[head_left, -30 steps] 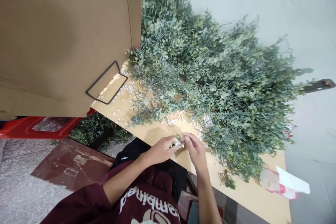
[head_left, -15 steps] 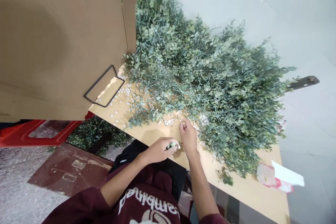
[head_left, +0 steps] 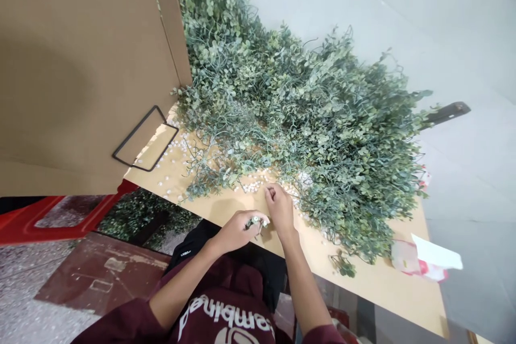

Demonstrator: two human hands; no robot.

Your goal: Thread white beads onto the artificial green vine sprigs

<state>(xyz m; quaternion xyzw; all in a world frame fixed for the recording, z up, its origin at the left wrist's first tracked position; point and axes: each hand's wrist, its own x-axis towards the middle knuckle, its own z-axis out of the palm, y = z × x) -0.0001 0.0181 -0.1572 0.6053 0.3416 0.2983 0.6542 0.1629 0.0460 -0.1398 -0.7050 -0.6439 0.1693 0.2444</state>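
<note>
My left hand (head_left: pixel 237 231) is closed around a small bunch of green artificial stems (head_left: pixel 255 220) with pale ends, held over the table's near edge. Just to its right, my right hand (head_left: pixel 279 205) has its fingers pinched together by the loose white beads (head_left: pixel 252 185); whatever may be between the fingertips is hidden. A big heap of artificial green leaf sprigs (head_left: pixel 322 134) covers the table beyond both hands. Among the leaves, beside the right hand, lies a whitish clump (head_left: pixel 305 178).
A large cardboard box (head_left: pixel 80 64) stands at the left, near a black wire frame (head_left: pixel 145 138). On the wooden table (head_left: pixel 419 295), a clear and pink packet (head_left: pixel 407 258) and a white paper (head_left: pixel 437 252) lie at right. A red plastic stool (head_left: pixel 72 234) sits below left.
The whole view has shifted, so the table and leaves appear further left. Both hands keep nearly the same pose, the left still gripping the stems.
</note>
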